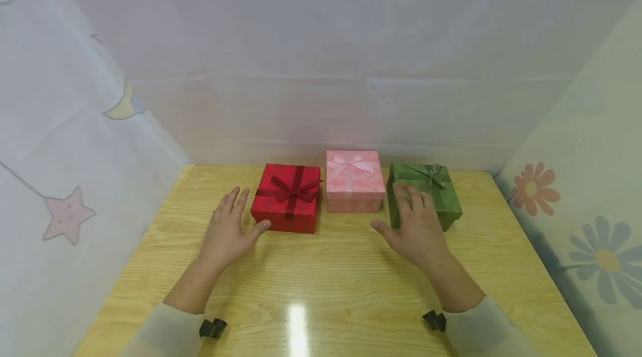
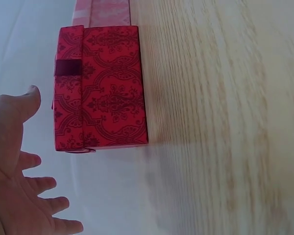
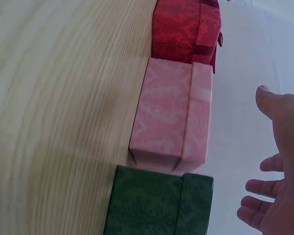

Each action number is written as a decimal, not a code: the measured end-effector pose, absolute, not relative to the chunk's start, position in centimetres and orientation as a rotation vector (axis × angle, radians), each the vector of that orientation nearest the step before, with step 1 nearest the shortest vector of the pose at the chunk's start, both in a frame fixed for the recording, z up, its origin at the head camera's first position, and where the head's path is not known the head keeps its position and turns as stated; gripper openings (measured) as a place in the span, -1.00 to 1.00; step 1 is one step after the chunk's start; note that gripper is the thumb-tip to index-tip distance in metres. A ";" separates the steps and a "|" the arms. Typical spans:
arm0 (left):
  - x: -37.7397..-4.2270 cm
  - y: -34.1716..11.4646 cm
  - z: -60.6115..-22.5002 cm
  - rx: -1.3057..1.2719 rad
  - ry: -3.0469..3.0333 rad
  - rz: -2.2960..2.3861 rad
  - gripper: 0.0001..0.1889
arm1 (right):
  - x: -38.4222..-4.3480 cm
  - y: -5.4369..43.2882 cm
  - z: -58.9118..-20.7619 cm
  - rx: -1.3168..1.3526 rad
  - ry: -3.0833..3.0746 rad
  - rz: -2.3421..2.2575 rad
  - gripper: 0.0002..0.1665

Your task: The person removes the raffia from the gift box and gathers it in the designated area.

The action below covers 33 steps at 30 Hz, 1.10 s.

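Behind and beside the work area, pale cloth (image 1: 321, 56) forms the largest surface of the head view. Next in extent is the wood-grained tabletop (image 1: 331, 268), yellowish, with a bright reflection in its near part. Pale sleeves (image 1: 163, 335), one on each forearm, enter from below.

Toward the far edge of the tabletop stand three lidded boxes: the red box (image 1: 273, 209) at left, the green box (image 1: 446, 196) at right and, between them and set slightly farther back, the pink box (image 1: 354, 185), which appears the smallest. The left wrist view shows a dark scroll pattern on the red side wall.

The left hand (image 1: 228, 237) is unclosed, fingers extended and thumb held apart, just beside the left side of the red box. Its thumb overlaps the near left corner in the head view; the left wrist view shows a gap between them. The right hand (image 1: 418, 231) is likewise unclosed, fingers spread. It hides part of the green box in the head view, while the right wrist view shows the fingers apart from it.

Ribbon bows top the lids: dark red (image 1: 293, 192), pale pink (image 1: 353, 164) and green (image 1: 437, 176). Smallest are the black pieces (image 1: 213, 328) at the cuffs.
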<state>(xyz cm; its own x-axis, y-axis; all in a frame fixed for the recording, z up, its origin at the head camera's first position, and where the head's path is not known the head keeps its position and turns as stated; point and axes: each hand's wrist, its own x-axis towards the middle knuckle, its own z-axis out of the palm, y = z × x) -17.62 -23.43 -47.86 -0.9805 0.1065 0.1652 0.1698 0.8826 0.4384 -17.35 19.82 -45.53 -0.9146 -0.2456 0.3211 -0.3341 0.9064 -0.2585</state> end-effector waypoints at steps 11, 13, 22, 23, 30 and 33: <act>-18.1 -23.5 -48.3 -0.176 -2.898 -0.840 0.02 | -17.6 16.7 -45.9 0.493 -2.763 0.606 0.20; -18.2 -23.5 -48.5 -0.173 -2.894 -0.864 0.01 | -17.6 16.1 -45.9 0.498 -2.770 0.645 0.19; -18.7 -23.6 -49.3 -0.181 -2.867 -0.953 -0.02 | -18.4 13.3 -47.0 0.569 -2.740 0.780 0.13; -18.8 -23.6 -49.4 -0.177 -2.866 -0.966 -0.02 | -18.5 13.0 -47.1 0.575 -2.740 0.792 0.13; -19.1 -23.6 -49.8 -0.126 -2.861 -1.039 -0.03 | -19.4 10.5 -48.3 0.609 -2.752 0.786 0.13; -19.2 -23.6 -49.9 -0.104 -2.858 -1.064 -0.03 | -19.8 9.5 -48.5 0.617 -2.765 0.829 0.13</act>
<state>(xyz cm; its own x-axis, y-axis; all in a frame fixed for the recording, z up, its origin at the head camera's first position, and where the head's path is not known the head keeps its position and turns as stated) -19.15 -23.62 -49.89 -0.9936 0.0326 0.1079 0.0952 0.7552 0.6485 -19.76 9.52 -48.50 -0.8954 -0.3352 0.2931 -0.4412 0.7570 -0.4820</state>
